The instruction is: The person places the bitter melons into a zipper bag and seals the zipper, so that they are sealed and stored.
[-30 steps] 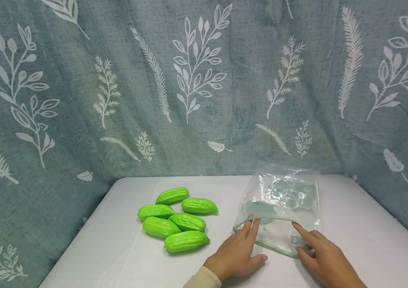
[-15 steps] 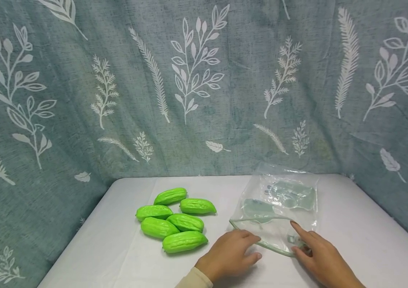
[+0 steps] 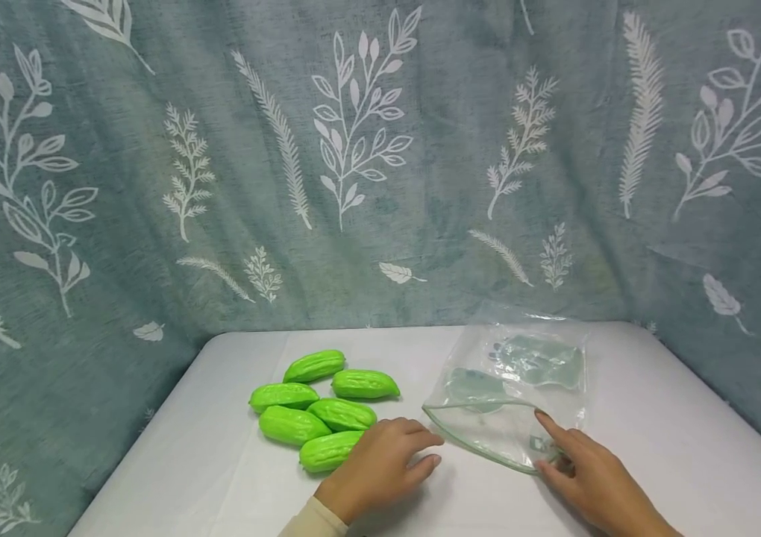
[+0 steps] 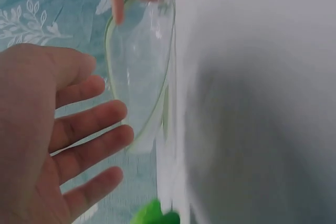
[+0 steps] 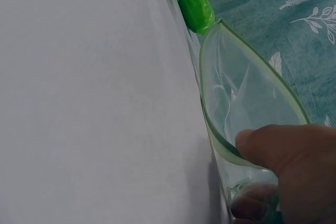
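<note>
A clear plastic zip bag with a green-edged mouth and pale green printed patches lies on the right of the white table, its mouth gaping toward me. My right hand holds the mouth's right end, index finger at the upper edge and thumb at the lower; in the right wrist view the thumb lies over the green rim. My left hand holds nothing, fingers loosely bent and spread in the left wrist view. It hovers beside the nearest bright green bitter gourd, partly covering it. Several more bitter gourds cluster behind.
The white table carries the gourds on its left half and the bag on its right. A blue-green curtain with white leaf prints hangs behind and along both sides. The bag's far end reaches the table's back edge.
My left hand has let go of the bag's mouth and moved left to the nearest bitter gourd. My right hand stays at the bag's right end, and the mouth still gapes.
</note>
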Demonstrator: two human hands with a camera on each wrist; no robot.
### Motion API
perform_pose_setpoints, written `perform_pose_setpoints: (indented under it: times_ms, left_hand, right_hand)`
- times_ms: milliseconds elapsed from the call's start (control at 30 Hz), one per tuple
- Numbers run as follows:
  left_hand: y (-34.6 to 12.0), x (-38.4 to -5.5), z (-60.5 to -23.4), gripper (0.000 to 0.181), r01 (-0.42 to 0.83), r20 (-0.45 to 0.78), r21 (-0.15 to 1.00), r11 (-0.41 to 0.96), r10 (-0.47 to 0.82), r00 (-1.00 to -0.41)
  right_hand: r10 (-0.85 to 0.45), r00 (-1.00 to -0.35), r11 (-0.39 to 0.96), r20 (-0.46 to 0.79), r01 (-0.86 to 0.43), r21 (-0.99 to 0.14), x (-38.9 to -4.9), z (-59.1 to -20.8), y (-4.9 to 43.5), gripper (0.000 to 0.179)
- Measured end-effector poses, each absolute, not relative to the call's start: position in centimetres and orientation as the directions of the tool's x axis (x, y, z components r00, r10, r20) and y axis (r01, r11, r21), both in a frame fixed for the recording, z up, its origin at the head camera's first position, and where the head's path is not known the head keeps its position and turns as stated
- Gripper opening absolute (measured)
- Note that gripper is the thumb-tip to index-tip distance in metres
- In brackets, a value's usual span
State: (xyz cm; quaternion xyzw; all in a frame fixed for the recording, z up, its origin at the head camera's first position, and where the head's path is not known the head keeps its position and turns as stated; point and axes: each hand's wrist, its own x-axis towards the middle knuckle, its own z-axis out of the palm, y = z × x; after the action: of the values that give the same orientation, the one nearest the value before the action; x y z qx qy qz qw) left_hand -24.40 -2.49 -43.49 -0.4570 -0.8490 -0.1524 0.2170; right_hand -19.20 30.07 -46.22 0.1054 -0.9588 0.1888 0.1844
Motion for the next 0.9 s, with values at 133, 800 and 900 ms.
perform_pose_setpoints:
  times_ms: [133, 800, 900]
  left_hand:
    - [-4.2, -24.6, -43.2, 0.019, 0.823, 0.530, 0.110, 0.558, 0.668, -0.523]
    - [-11.1, -26.0, -43.1, 0.018, 0.731, 0.577, 0.397, 0.555, 0.469, -0.669]
    - [-12.3, -25.9, -43.2, 0.018, 0.708, 0.571, 0.427, 0.562, 0.440, -0.693]
  right_hand:
    - [-0.134, -0.913, 0.911, 0.386, -0.266, -0.314, -19.1, -46.1, 29.9, 0.072]
    - [-0.105, -0.917, 0.899, 0.384, -0.252, -0.357, -19.0, -46.2, 29.7, 0.071]
    - [-0.095, -0.925, 0.903, 0.368, -0.236, -0.358, -19.0, -46.3, 29.7, 0.072]
